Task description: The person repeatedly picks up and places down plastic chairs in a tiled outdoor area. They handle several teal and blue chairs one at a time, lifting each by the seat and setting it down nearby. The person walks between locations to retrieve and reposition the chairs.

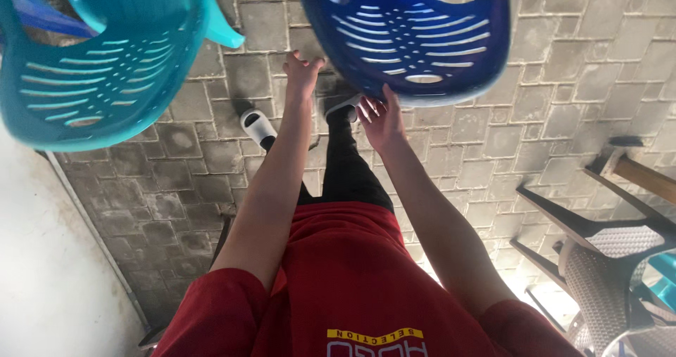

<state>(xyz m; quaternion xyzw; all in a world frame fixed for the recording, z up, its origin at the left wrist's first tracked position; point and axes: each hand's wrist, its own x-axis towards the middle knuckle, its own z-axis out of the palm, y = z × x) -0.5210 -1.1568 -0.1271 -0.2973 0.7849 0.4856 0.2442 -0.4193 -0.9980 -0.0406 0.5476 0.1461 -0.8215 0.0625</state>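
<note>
- Blue plastic chair w/ slotted back fills top centre-right of frame; seen from above, tilted, lower rim near centre.
- Right hand just under that rim, centre of frame; palm up, fingers spread & loosely curled, tips at/against chair edge; no closed grip visible; can't tell if it bears weight.
- Left hand upper centre, beside chair's left edge; fingers half open, touching or nearly touching the rim; contact unclear; nothing clasped.
- Teal plastic chair same slotted type, upper left of frame; well apart from both hands.
- Red t-shirt bottom centre; black trousers above it; white-and-black shoes mid-frame on grey paving blocks.
- Grey woven chair w/ dark legs at lower right; pale wall strip down lower left.
</note>
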